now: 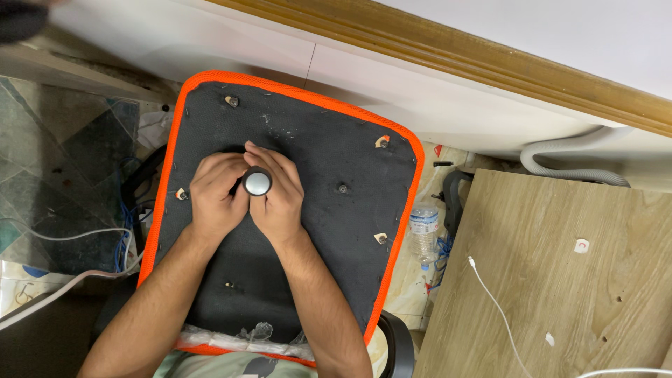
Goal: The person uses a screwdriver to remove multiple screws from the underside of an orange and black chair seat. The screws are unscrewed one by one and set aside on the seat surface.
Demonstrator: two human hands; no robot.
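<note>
Black cylinder with a round grey end [257,183], standing upright near the middle of an upturned chair seat [329,231], end face pointing at the camera. Clasped from both sides: left hand [215,196] wrapped round it with fingers curled shut against its left flank, right hand [278,199] closed round the right flank, fingertips of the two meeting just above the grey end. Lower part of the cylinder hidden by the knuckles.

Black underside of the seat, edged in orange mesh [414,183], dotted with screw points and torn fabric tabs [380,239]. Crumpled clear plastic wrap [246,334] along the near edge, against the lap.

Beyond the seat, right: plastic water bottle [423,231] lying on the floor, tight between the seat and a wood-grain board [560,294] with a white cable [493,304] across it. Grey corrugated hose [560,157] above the board, under a wooden ledge [490,59]. Left: patterned tiled floor [49,140] with white and blue cables [84,241].
</note>
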